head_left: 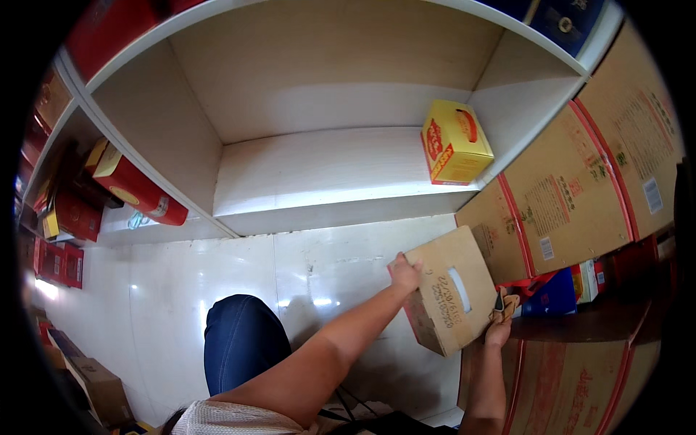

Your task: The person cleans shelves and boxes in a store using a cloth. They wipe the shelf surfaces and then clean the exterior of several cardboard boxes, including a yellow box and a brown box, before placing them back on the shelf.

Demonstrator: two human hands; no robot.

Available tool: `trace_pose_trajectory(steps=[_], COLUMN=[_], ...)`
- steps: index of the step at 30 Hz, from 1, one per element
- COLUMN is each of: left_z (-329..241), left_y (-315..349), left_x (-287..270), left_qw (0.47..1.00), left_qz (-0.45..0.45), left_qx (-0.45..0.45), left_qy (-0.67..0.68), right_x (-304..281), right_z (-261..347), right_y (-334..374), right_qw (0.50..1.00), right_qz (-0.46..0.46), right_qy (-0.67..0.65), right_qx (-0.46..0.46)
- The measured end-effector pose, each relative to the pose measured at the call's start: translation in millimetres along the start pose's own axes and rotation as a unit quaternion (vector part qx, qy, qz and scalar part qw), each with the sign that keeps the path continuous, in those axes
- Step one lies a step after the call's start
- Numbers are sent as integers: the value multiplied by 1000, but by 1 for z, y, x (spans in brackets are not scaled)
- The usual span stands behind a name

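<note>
A brown cardboard box (457,290) with a pale oval handle slot and dark printing on top is held tilted over the floor in front of me. My left hand (406,275) is closed on its left edge. At the box's right edge, my right hand (498,332) is closed round a crumpled tan piece (507,303) with a dark part beside it; its exact kind is unclear. Whether that hand also grips the box is hard to make out. Beyond, a yellow and red carton (453,143) stands at the right end of the white shelf (312,170).
Large brown cartons with red stripes (573,196) stand stacked along the right, another carton (558,388) below them. A blue box (551,293) lies between. Red gift boxes (138,185) fill shelves at left. My knee (243,344) is over the white tiled floor (181,268).
</note>
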State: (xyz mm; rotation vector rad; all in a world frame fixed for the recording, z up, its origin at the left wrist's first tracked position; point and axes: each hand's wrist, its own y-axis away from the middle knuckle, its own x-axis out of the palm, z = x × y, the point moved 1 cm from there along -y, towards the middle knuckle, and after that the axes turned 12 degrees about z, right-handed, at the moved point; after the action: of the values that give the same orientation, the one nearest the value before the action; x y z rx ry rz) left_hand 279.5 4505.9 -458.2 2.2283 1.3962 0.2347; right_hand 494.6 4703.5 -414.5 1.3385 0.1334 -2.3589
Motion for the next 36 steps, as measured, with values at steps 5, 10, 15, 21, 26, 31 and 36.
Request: trace_pose_trajectory(steps=[5, 10, 15, 21, 26, 31, 36], left_z=[-43, -70, -84, -41, -37, -47, -55], left_y=[9, -3, -9, -37, -38, -39, -32], left_x=[-33, -138, -273, -301, -300, -303, -292], left_qw=[983, 844, 762, 805, 774, 750, 733], left_qz=[154, 202, 32, 9, 28, 24, 35], left_qx=[-17, 122, 134, 163, 118, 98, 12], left_qy=[-100, -482, -632, -571, -621, -654, -679], right_x=[-10, -21, 66, 167, 217, 240, 226], right_z=[15, 116, 242, 370, 410, 393, 385], right_y=[-2, 21, 53, 97, 125, 113, 50], right_qw=[996, 986, 899, 912, 873, 807, 770], right_qz=[3, 8, 178, 235, 220, 290, 289], right_qy=[89, 47, -320, 1, 172, 213, 267], right_qx=[-8, -162, -241, -336, -401, -468, -502])
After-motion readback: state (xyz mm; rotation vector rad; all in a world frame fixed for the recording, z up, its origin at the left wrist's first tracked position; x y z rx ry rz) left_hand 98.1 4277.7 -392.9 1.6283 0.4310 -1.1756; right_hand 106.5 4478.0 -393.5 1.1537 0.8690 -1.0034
